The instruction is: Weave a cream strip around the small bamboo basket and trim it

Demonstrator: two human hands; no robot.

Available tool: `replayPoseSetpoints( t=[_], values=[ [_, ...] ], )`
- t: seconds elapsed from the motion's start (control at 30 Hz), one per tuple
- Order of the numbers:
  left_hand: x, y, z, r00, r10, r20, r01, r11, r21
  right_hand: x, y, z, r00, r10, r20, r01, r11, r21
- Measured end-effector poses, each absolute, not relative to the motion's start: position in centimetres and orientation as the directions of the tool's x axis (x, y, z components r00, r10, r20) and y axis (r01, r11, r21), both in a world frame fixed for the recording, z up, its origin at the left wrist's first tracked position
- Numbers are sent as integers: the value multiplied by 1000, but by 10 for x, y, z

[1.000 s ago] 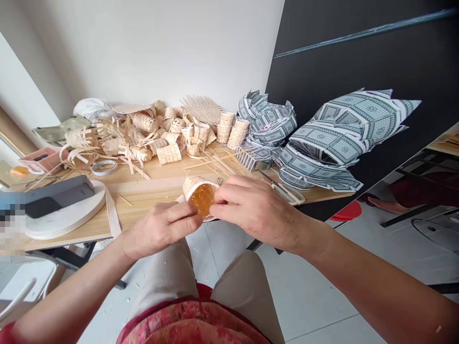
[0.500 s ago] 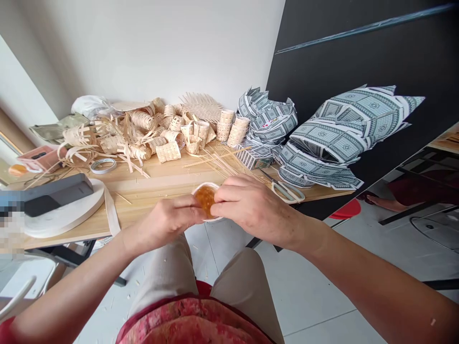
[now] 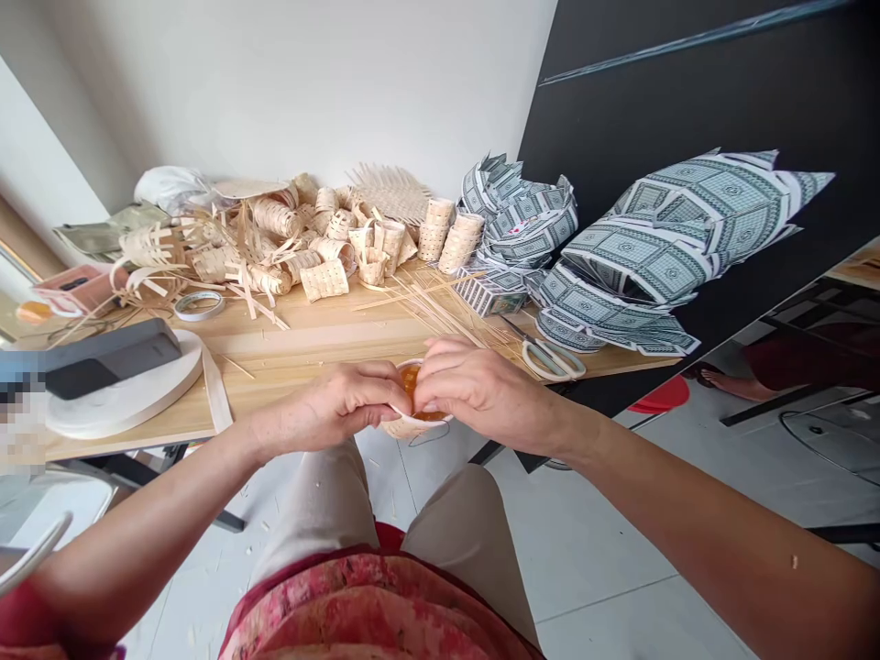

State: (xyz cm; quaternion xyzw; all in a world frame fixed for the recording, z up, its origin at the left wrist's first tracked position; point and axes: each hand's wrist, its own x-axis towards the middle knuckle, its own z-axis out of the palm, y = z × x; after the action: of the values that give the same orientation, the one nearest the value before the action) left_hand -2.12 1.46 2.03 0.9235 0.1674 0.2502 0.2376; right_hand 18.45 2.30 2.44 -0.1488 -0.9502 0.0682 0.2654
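Both hands meet at the near edge of a wooden table (image 3: 309,348). Between them is a small woven basket (image 3: 411,425) with something orange inside. My left hand (image 3: 340,403) pinches its left rim with closed fingers. My right hand (image 3: 474,385) grips the right rim, thumb and fingers pressed over the opening. The basket's mouth points up, and the hands cover most of it.
A heap of woven baskets and loose strips (image 3: 275,243) lies at the table's back. Thin sticks (image 3: 426,307), scissors (image 3: 550,357), a tape ring (image 3: 199,305), a white strip roll (image 3: 116,394) with a dark box (image 3: 110,353), and patterned folded paper stacks (image 3: 619,266) surround it.
The basket has turned from lying on its side to mouth up and sunk lower. Both hands have closed in tighter over it.
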Motion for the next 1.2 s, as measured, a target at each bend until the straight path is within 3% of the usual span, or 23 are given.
replayPoseSetpoints(
  t=[0.17,0.3,0.43,0.73,0.97,1.2],
  values=[
    [-18,16,9,770,430,472,200,-865,461,180,22,17,-753,338,565,237,940,-245],
    [-18,18,6,751,423,508,176,-868,464,178,19,20,-750,435,498,334,899,-282],
    [-21,19,9,787,421,451,168,-850,499,178,18,28,-710,532,462,445,847,-290],
    [-24,16,17,802,392,450,142,-858,494,179,24,36,-789,422,447,481,876,22],
    [-29,18,17,808,378,452,139,-867,478,179,18,47,-838,476,266,473,877,-81],
    [-31,18,16,798,369,476,188,-904,385,182,16,48,-854,406,325,437,899,25]
  ],
)
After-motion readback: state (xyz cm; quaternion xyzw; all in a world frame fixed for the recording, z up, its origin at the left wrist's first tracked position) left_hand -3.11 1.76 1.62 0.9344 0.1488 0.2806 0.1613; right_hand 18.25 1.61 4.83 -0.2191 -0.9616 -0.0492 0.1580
